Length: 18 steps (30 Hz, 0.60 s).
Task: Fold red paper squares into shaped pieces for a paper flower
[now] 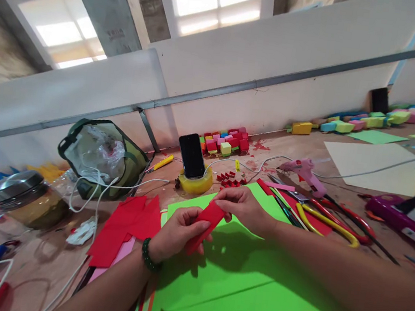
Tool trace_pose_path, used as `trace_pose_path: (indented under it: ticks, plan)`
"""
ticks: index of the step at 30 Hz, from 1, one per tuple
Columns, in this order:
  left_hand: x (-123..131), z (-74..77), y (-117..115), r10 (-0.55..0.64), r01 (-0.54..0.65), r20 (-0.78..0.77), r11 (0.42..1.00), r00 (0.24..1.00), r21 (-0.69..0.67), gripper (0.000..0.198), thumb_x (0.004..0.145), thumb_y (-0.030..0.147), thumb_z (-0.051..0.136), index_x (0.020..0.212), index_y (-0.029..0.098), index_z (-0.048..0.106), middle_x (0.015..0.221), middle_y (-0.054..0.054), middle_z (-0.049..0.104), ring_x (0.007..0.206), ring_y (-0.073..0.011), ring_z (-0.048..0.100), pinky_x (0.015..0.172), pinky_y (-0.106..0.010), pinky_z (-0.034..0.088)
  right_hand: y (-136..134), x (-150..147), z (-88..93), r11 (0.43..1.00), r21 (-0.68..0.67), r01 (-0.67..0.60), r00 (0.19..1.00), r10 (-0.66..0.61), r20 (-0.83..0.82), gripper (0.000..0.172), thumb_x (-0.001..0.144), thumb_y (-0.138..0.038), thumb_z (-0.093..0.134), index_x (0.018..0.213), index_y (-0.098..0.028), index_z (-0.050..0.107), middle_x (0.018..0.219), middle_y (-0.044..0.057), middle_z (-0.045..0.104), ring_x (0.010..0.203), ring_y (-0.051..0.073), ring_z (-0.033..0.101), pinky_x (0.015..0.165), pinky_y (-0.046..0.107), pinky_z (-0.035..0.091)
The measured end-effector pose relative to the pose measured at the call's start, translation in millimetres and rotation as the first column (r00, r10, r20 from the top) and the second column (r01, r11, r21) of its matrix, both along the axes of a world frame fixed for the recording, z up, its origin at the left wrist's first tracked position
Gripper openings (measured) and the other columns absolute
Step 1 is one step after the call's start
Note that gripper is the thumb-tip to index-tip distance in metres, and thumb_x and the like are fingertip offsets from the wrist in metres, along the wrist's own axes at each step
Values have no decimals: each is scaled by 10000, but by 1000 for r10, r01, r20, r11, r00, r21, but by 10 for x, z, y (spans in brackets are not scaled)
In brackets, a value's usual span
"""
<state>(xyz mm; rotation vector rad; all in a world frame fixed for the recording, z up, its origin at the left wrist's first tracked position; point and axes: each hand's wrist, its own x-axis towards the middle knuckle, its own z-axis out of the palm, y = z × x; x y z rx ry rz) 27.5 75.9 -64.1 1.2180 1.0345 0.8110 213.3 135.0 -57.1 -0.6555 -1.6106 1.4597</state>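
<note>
A folded piece of red paper (207, 222) is held over a stack of bright green sheets (236, 290). My left hand (181, 230), with a dark beaded bracelet (149, 255) on its wrist, grips the lower part of the paper between thumb and fingers. At its upper end my right hand (242, 208) pinches the edge. More red paper pieces (126, 226) lie left of the green stack. Small folded red pieces (230, 181) rest beyond it.
A pink glue gun (305, 173), yellow-handled scissors (329, 226) and a purple device (406, 220) lie to the right. A phone (191, 154) stands in a yellow holder (196, 182). Leftward are a green bag (134, 166), a lidded jar (24, 198) and white cables (97, 212).
</note>
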Motion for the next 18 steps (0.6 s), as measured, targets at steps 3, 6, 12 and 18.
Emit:
trace_pose_path:
  ticks: [3, 6, 12, 18]
  plan:
    - [-21, -16, 16, 20, -20, -14, 1000, 1000, 3, 433, 691, 493, 753, 865, 133, 586, 659, -25, 687, 412, -108, 597, 382, -178, 431, 33, 6, -4, 999, -21, -33, 999, 34, 20, 329, 751, -444, 664, 632, -138, 658, 471, -29, 552, 423, 79, 505, 434, 212, 400]
    - [-20, -34, 32, 68, -67, -28, 998, 997, 17, 433, 686, 488, 757, 850, 134, 568, 659, -17, 681, 410, -106, 600, 367, -167, 415, 50, 4, -2, 999, -21, -25, 998, 26, 55, 380, 752, -504, 670, 675, -132, 663, 487, -16, 587, 434, 84, 536, 443, 209, 418]
    - [14, -37, 8, 35, -34, 58, 999, 998, -18, 468, 724, 494, 732, 978, 145, 551, 736, -38, 708, 509, -141, 664, 437, -182, 466, 21, -28, -25, 998, 49, 44, 994, -49, 101, 270, 681, -384, 756, 760, -132, 701, 565, 6, 651, 500, 113, 587, 489, 234, 468]
    - [-12, -67, -10, -77, 83, 102, 995, 992, -56, 566, 862, 637, 472, 1021, 106, 591, 769, -107, 720, 520, -153, 663, 465, -209, 475, -23, -34, -59, 976, 207, 65, 988, -93, 127, 167, 750, -325, 696, 781, -166, 735, 633, 11, 680, 542, 124, 596, 501, 237, 471]
